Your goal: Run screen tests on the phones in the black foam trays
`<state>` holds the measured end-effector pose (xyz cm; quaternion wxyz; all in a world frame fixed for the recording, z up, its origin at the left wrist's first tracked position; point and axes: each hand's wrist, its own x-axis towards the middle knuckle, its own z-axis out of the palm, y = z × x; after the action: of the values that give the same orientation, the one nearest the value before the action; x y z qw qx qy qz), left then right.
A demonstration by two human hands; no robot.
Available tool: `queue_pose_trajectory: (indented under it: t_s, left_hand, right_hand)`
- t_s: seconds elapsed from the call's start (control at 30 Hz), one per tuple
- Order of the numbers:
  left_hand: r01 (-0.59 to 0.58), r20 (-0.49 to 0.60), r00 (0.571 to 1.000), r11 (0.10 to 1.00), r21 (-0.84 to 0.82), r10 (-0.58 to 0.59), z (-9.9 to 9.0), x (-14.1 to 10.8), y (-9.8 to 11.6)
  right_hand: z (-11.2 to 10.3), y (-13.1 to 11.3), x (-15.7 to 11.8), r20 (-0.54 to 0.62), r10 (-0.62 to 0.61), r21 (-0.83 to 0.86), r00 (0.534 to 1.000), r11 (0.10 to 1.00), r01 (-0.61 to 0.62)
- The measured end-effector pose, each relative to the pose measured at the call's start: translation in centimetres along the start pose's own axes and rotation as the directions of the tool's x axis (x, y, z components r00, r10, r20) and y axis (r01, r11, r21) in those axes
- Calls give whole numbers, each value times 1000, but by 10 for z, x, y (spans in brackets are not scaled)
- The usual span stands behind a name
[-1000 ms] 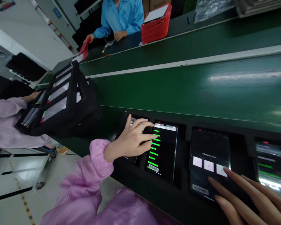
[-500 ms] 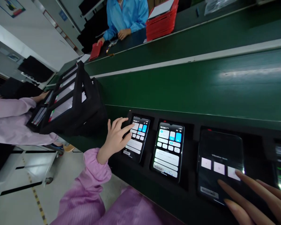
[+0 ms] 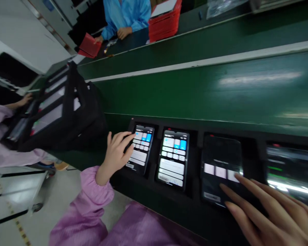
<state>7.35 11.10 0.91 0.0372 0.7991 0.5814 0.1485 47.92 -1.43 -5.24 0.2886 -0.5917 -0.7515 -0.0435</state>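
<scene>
Several smartphones lie screen up in a black foam tray [image 3: 150, 184] along the near edge of the green bench. My left hand [image 3: 117, 153], fingers apart, has a fingertip at the upper left of the leftmost phone [image 3: 141, 155], whose settings panel is lit. Beside it is a second phone [image 3: 171, 167] with a similar lit panel. My right hand [image 3: 274, 208] is spread over the lower right of a third phone [image 3: 222, 153]. That screen is dark with white squares, and one fingertip is at the right square. Farther right lies another phone [image 3: 292, 167] showing green lines.
Black slotted trays [image 3: 74, 112] of phones are stacked at the left, with a pink-sleeved person [image 3: 5, 136] beside them. Across the bench, a person in blue [image 3: 127, 15] holds a red sheet [image 3: 89, 46] near a red stack [image 3: 164, 25].
The view has swung right, so everything sits farther left. The leftmost phone's panel now shows a blue icon at top left. Across the bench, the person has raised the red sheet.
</scene>
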Motion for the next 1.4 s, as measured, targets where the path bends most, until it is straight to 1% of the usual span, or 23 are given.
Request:
queue_pose_trajectory:
  t_s: [0.07,0.13,0.2,0.27,0.33,0.4,0.47,0.57,0.63,0.7,0.77,0.87,0.93,1.0,1.07,1.13,1.2,1.23,1.27,1.3,1.4]
  left_hand:
    - [-15,-12,1000,999,-32,15,1,-1,-1]
    - [-33,-25,999,999,-27,32,3,-2,-3]
    - [-57,-30,998,998,2,57,4,-2,0]
    - [-91,-18,996,996,23,91,2,1,9]
    - [-139,16,990,990,32,138,-1,6,23]
    - [-189,44,981,981,40,187,-3,14,36]
    - [-235,54,971,971,47,232,-2,24,47]
    - [-314,58,949,948,55,310,7,43,58]
    - [-370,65,928,927,59,366,15,55,63]
    - [-409,64,912,910,64,405,22,65,71]
    - [-431,54,902,901,60,428,25,69,80]
    - [-476,38,879,879,9,476,28,70,101]
    - [-530,48,845,847,-47,532,35,76,120]
    - [-570,82,813,816,-93,577,45,87,138]
    - [-567,111,808,816,-113,578,53,95,152]
    - [-559,111,812,819,-130,572,56,95,160]
    - [-587,109,787,792,-169,607,51,84,163]
    - [-606,107,770,773,-187,629,47,77,162]
    - [-617,100,761,763,-196,641,43,70,160]
    - [-614,87,766,766,-192,637,38,65,157]
    - [-548,23,832,827,-126,555,33,61,149]
  right_hand:
    - [-11,-7,8,-17,-32,0,999,999,32]
    - [-16,-12,15,-18,11,-28,1000,1000,-12]
    - [-17,-14,18,2,46,-104,999,993,-46]
    - [-18,-14,17,32,60,-141,998,988,-55]
    - [-23,-10,14,12,104,-121,994,987,-102]
    - [-34,-2,12,-44,158,-96,986,982,-161]
    - [-46,11,15,-83,169,-125,982,976,-178]
    - [-58,41,31,-54,172,-182,984,967,-179]
    - [-56,65,46,9,206,-212,979,957,-199]
    - [-50,87,57,75,221,-229,972,953,-199]
    - [-45,99,62,118,215,-222,970,957,-185]
    - [-48,100,58,148,167,-176,975,974,-140]
    - [-55,97,54,143,144,-152,979,981,-122]
    - [-60,94,51,126,140,-146,982,982,-121]
    - [-59,94,50,120,137,-148,983,982,-119]
    - [-54,94,48,132,126,-145,983,984,-106]
    - [-47,93,45,142,118,-143,983,985,-97]
    - [-43,93,44,144,114,-142,983,985,-94]
    - [-40,92,43,144,111,-140,983,986,-91]
    - [-38,92,42,140,107,-138,984,986,-87]
    - [-34,92,43,119,86,-135,989,988,-70]
